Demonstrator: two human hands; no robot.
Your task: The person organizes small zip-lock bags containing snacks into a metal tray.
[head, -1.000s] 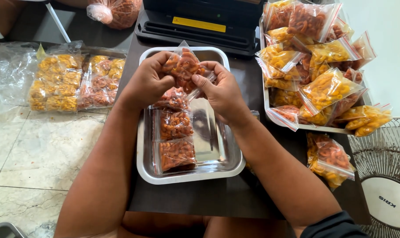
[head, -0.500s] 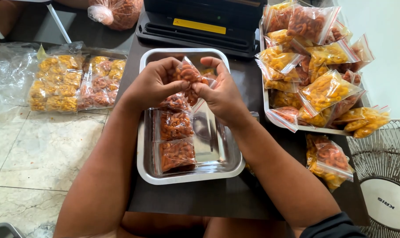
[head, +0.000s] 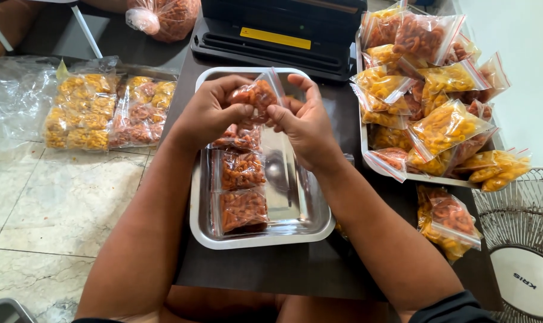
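Orange snack bag [head: 256,96] pinched by left hand [head: 209,113], right hand [head: 304,122] | steel tray [head: 295,230] below | black sealer [head: 283,30] behind, probably

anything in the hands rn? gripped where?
Both hands, left hand and right hand, hold one small clear bag of orange snacks above the steel tray, fingertips pinching its lower sides.

The small packet [head: 256,96] pinched between both hands is clear, glossy plastic film, crinkled over rough orange snack pieces. The tray [head: 310,221] under it is polished metal — smooth and mirror-bright. The bench [head: 271,272] looks matt and dark, perhaps laminate. The floor [head: 50,203] is smooth, pale marbled tile. The sealing machine [head: 283,30] has a black, faintly shiny casing — likely plastic.
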